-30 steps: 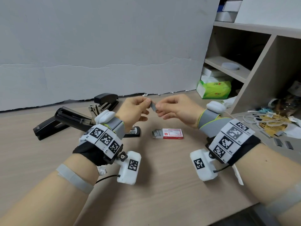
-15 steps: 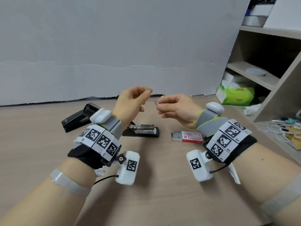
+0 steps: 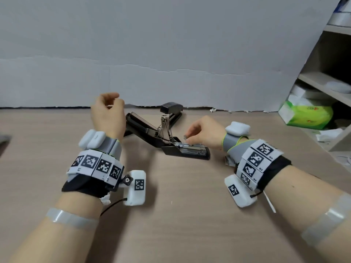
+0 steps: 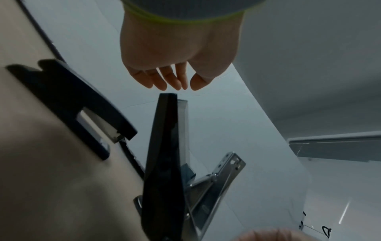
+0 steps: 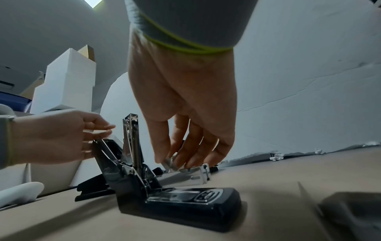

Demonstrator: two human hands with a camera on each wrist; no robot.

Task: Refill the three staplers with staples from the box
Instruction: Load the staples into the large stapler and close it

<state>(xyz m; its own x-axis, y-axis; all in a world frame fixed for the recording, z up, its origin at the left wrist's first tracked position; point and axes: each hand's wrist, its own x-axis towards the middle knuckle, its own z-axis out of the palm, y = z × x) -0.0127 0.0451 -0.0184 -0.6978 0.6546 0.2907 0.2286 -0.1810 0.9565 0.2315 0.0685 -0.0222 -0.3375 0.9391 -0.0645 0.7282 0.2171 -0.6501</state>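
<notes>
A large black stapler (image 3: 188, 154) lies open on the desk, its lid (image 3: 140, 124) thrown back and the metal pusher arm (image 3: 165, 124) standing upright. My right hand (image 3: 187, 136) pinches a short staple strip (image 3: 185, 137) just above the metal magazine (image 3: 191, 147). The right wrist view shows the same strip (image 5: 170, 163) held at the magazine (image 5: 185, 176) by my right hand (image 5: 175, 163). My left hand (image 3: 112, 103) hovers above the lid's tip (image 4: 167, 106), fingers (image 4: 171, 79) loosely curled and holding nothing. Another black stapler (image 3: 171, 109) sits behind. The staple box (image 3: 228, 161) is mostly hidden under my right wrist.
A white board (image 3: 171, 54) closes off the back of the wooden desk (image 3: 180, 215). To the right stands a shelf unit (image 3: 322, 82) with a green tissue pack (image 3: 307, 114) at its foot. A dark object (image 3: 3, 141) shows at the left edge.
Both hands pinched the strip a second ago. My left hand let go and rose to the left; my right hand carried the strip down to the open stapler's magazine.
</notes>
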